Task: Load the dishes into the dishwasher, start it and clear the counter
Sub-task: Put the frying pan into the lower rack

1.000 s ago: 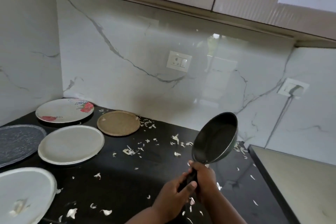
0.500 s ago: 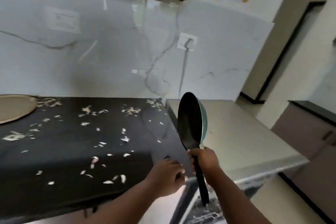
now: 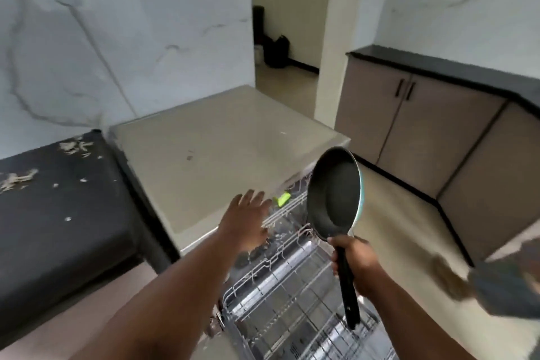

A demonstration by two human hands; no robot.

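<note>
A single head-worn wide-angle view looks forward and steeply down from close above the open dishwasher rack (image 3: 295,295), which fills the lower centre of the frame. The black counter (image 3: 58,228) sits at lower left, the doorway at upper centre, cabinets at right. Lines bow near the edges.

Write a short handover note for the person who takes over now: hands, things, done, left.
Right hand grips the handle of the black frying pan, held upright above the pulled-out dishwasher rack.
Left hand is open, fingers spread, reaching toward the upper rack.
Done: dishwasher open, racks out.
Left: set the pan in a rack, bring any remaining dishes, start the machine, clear the peel scraps from the black counter.
</note>
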